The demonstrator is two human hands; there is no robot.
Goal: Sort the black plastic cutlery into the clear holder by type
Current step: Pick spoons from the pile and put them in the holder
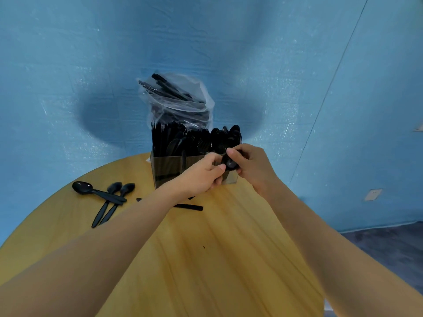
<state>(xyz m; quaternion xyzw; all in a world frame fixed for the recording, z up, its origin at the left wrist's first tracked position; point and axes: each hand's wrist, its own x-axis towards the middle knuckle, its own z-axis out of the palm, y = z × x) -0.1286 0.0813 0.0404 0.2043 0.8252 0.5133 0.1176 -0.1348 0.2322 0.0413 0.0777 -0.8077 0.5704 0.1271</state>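
Both hands meet just in front of the clear holder [194, 167]: the right hand [251, 167] pinches a black spoon [230, 163] by its bowl between thumb and curled fingers, and the left hand [201, 176] curls its fingers round the part below. The spoon looks roughly upright, bowl uppermost (its handle is hidden). Best to drop it handle-first into the holder's right compartment, among the other spoons.
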